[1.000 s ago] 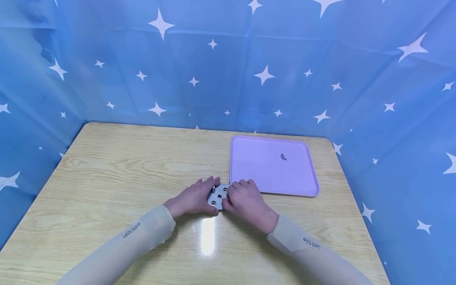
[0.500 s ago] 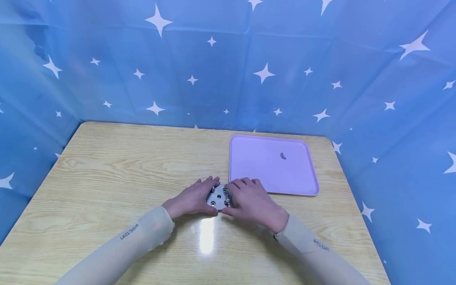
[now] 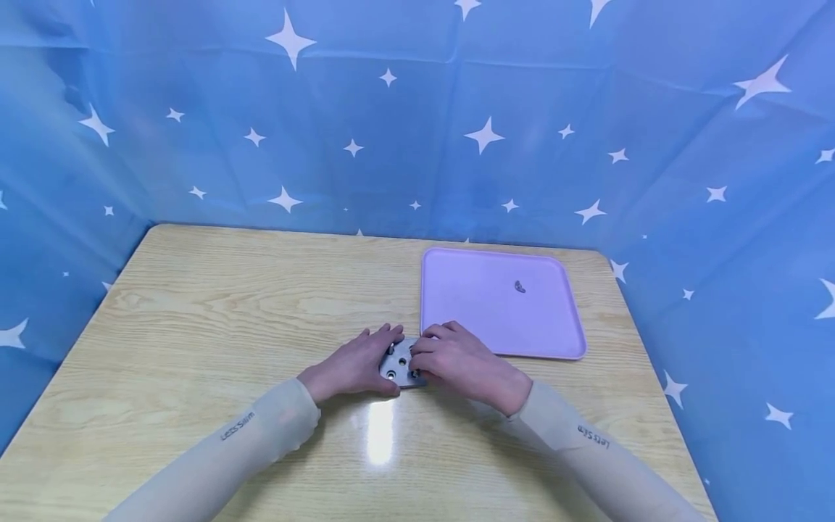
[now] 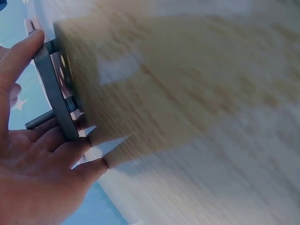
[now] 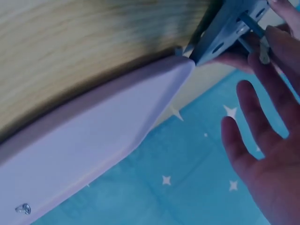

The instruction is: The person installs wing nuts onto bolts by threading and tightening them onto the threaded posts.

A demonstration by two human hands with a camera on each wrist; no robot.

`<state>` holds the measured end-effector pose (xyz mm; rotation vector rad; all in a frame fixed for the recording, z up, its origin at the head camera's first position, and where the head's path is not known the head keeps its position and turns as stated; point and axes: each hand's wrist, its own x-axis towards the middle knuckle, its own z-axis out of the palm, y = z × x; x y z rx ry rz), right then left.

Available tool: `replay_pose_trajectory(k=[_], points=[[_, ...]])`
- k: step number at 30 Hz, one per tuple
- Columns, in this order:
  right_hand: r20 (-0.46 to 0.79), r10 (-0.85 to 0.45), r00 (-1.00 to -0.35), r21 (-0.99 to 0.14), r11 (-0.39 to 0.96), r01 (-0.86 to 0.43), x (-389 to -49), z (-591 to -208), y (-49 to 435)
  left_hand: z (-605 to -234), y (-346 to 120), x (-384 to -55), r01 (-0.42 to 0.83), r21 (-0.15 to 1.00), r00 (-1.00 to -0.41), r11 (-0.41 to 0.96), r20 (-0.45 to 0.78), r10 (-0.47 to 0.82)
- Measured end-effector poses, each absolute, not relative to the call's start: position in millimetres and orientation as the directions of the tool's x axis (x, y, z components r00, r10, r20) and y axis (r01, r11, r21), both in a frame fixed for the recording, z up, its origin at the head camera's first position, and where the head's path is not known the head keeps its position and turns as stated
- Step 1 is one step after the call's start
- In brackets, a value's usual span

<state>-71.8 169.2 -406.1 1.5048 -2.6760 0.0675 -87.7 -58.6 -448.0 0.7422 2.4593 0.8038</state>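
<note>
Head view, six o'clock: left hand [image 3: 355, 365], fingers wide, grips a flat grey metal plate with round holes [image 3: 397, 367]; right hand [image 3: 466, 366] pinches a small pale piece [image 5: 264, 52]. Left wrist view: plate edge slants eleven-to-five, dark threaded bolt [image 4: 41, 119] pointing to eight.

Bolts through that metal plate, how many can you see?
2 visible: the left bolt, near the fingers of the left hand, and the right bolt, near the fingertips of the right hand. The hands may hide more.

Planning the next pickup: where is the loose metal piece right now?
In the head view, the loose metal piece lies on the purple tray, slightly right of the tray's middle and toward its far edge, beyond the right hand.
</note>
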Motion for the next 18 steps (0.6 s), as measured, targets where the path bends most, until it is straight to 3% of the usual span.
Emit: replay_pose_trajectory(k=[6,14,18], points=[[0.148,-0.815,-0.560,0.027,0.570,-0.821,-67.6,-415.6,164.0,-450.3,-58.7,-85.5,0.361,0.633,-0.759,0.685,-0.228,0.611],[0.256,-0.688,-0.679,0.058,0.712,-0.700,-59.6,-428.5,154.2,-450.4,-57.5,-85.5,0.370,0.641,-0.765,0.673,-0.201,0.612],[0.232,-0.606,-0.761,0.009,0.784,-0.621,-54.5,-428.5,149.6,-449.8,-56.1,-85.5,0.371,0.638,-0.768,0.674,-0.196,0.609]])
